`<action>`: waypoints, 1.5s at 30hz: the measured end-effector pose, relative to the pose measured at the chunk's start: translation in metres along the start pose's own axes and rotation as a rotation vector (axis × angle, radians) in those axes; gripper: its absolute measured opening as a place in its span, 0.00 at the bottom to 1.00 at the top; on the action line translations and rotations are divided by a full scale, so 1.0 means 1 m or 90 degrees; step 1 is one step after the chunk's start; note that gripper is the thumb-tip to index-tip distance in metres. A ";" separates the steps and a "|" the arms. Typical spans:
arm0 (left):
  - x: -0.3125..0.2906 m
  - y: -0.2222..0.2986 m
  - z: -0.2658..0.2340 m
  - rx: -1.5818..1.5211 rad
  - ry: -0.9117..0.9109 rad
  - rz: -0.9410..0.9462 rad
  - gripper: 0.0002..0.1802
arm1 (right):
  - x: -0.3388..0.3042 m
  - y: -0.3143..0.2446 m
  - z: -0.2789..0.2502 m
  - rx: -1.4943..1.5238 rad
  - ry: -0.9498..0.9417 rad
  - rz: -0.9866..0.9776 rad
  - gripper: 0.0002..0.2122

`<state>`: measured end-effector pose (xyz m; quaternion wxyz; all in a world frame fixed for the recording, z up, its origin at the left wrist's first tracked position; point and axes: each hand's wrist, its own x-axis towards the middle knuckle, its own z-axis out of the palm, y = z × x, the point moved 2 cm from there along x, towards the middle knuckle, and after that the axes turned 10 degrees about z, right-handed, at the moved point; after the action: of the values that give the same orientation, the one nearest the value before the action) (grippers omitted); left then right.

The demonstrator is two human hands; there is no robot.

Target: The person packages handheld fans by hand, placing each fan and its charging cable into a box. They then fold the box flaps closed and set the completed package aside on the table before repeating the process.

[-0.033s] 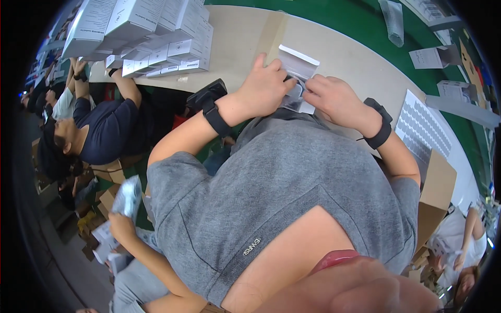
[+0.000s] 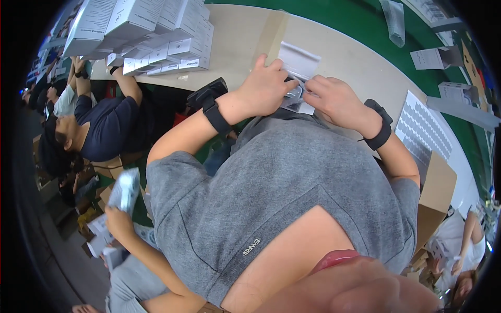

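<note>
A small white box (image 2: pixel 301 58) lies at the table edge close against my body, its lid flap up on the far side. Inside it shows a clear, shiny plastic-wrapped item (image 2: pixel 295 94); its kind is hard to make out. My left hand (image 2: pixel 263 87) is at the box's left side, thumb and fingertips closed on its edge and index finger raised. My right hand (image 2: pixel 334 100) is bent over the right side, fingers pinched together at the box edge beside the wrapped item. Both wrists carry black straps with small devices.
A stack of white boxes (image 2: pixel 172 49) stands at the table's far left. To the right lie a sheet of labels (image 2: pixel 425 125) and an open cardboard box (image 2: pixel 437 182). Behind on the left, another person's hand (image 2: pixel 119 221) holds a bubble-wrapped item (image 2: pixel 125 190). Other people work around.
My hands stay at the box with barely any shift. Its raised flap stands slightly differently. The other person's hand has moved slightly up and left with the wrapped item.
</note>
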<state>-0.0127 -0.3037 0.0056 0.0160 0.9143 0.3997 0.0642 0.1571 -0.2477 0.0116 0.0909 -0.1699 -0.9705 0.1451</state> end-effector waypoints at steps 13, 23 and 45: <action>0.116 0.025 -0.063 -0.225 0.094 -0.109 0.23 | -0.091 0.098 -0.085 0.398 0.244 0.027 0.06; 0.162 0.053 -0.069 -0.550 0.446 -0.293 0.26 | -0.115 0.130 -0.153 0.460 0.283 -0.081 0.11; 0.018 -0.101 -0.047 0.028 0.440 -0.461 0.19 | 0.083 0.203 -0.046 0.543 0.565 0.462 0.48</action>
<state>-0.0801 -0.2230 0.0457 -0.1154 0.6421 0.6747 0.3451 0.1519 -0.0233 0.0019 0.4819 -0.4746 -0.5830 0.4501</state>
